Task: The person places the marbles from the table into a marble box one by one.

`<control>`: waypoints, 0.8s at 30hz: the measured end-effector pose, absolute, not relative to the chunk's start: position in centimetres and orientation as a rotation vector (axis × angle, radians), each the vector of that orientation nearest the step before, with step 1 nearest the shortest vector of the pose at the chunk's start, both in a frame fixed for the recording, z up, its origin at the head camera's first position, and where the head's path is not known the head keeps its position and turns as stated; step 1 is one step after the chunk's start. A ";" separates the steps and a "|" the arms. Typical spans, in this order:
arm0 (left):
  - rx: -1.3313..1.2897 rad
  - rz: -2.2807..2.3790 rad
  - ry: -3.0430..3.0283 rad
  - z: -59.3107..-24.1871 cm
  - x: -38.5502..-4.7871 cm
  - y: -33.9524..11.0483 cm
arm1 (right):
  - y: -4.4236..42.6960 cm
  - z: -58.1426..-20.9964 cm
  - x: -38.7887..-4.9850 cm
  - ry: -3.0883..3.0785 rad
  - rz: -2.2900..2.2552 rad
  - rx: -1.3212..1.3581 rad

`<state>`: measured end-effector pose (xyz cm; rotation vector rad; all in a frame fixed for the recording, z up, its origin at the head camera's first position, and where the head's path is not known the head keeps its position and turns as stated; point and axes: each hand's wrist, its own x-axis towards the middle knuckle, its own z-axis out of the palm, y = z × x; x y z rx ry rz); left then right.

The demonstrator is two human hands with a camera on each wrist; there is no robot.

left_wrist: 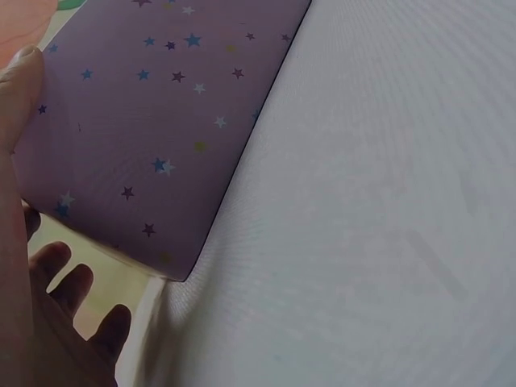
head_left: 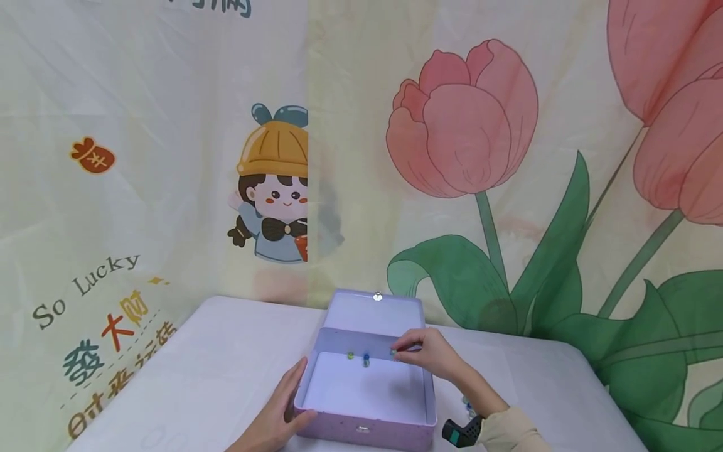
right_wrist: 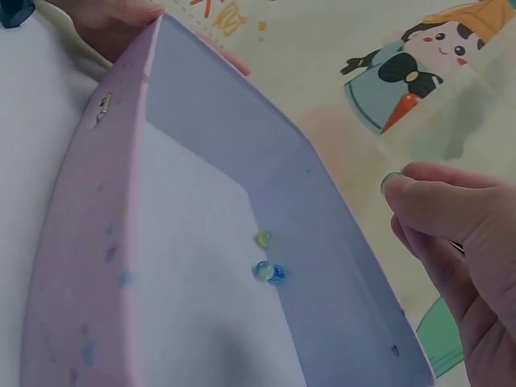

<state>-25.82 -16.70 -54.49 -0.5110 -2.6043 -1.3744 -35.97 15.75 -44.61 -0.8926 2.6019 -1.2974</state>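
Note:
A purple metal box with small printed stars stands with its lid folded back. My left hand holds its near left corner, thumb on the front wall and fingers along the left side. In the left wrist view, the thumb rests on the starred wall. Over the box's far right part, my right hand pinches a small glass marble between thumb and fingertips. Inside the box, near its back wall, lie a yellow-green marble, a blue marble and a pale clear marble.
Several loose marbles lie on the white-covered table right of the box, partly behind the right forearm. A dark wrist device is at the right sleeve. A printed curtain hangs behind the table.

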 end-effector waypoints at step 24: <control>-0.500 -1.262 -2.527 -55.6 -26.8 -16.7 | 11.0 -48.7 -40.0 2.525 -0.989 -1.013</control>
